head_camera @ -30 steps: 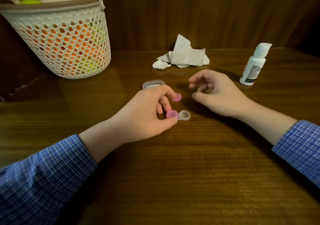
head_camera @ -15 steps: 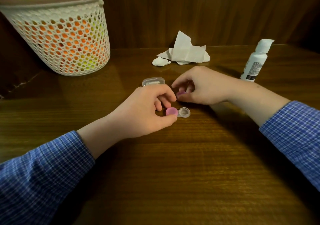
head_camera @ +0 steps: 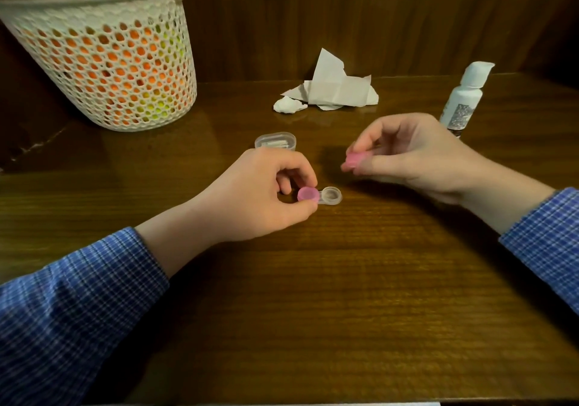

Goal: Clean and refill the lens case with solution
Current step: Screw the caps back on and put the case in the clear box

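A clear lens case (head_camera: 329, 196) lies on the wooden table. Its left well carries a pink cap (head_camera: 307, 194); its right well is uncovered. My left hand (head_camera: 260, 195) pinches the capped end of the case between thumb and fingers. My right hand (head_camera: 416, 155) hovers to the right and slightly above the table, gripping the second pink cap (head_camera: 354, 159) at its fingertips. A white solution bottle (head_camera: 463, 101) stands closed behind my right hand, partly hidden by it.
A white mesh basket (head_camera: 103, 61) with orange and yellow contents stands at the back left. Crumpled white tissue (head_camera: 332, 89) lies at the back middle. A small clear plastic box (head_camera: 275, 141) sits just behind my left hand. A dark wooden wall closes off the back.
My right hand reached to the loose pink cap lying beside the case, picked it up, and drew it up and to the right. My left hand kept hold of the case.
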### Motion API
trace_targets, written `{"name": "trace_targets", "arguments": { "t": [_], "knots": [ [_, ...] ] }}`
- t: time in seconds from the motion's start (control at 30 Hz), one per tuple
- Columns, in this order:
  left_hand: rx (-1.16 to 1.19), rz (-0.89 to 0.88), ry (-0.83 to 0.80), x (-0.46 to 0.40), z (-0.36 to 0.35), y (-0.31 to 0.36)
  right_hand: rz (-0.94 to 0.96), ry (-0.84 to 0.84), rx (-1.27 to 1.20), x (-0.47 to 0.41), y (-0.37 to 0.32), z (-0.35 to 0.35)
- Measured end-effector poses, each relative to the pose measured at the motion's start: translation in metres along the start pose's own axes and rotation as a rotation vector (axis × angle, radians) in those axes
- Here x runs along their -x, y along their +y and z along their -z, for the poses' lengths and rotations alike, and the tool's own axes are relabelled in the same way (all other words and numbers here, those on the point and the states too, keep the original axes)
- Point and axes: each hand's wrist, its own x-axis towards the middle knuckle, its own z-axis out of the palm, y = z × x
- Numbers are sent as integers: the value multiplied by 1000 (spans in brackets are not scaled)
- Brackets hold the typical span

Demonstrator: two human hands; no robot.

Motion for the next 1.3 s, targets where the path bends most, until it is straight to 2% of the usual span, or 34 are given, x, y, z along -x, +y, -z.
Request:
{"name": "trace_targets", "arguments": {
  "t": [0.13, 0.33, 0.43, 1.3],
  "knots": [
    [12, -5, 4, -1, 2, -1, 46, 35, -21, 5, 5, -17],
    [-11, -14, -18, -2, 2, -1, 147, -22, 263, 9, 2, -29],
    [-19, -16, -12, -2, 2, -1, 151, -42, 322, 9, 2, -29],
    [-1, -38, -9, -1, 3, -2, 155, -77, 422, 10, 3, -31]
  ]
}}
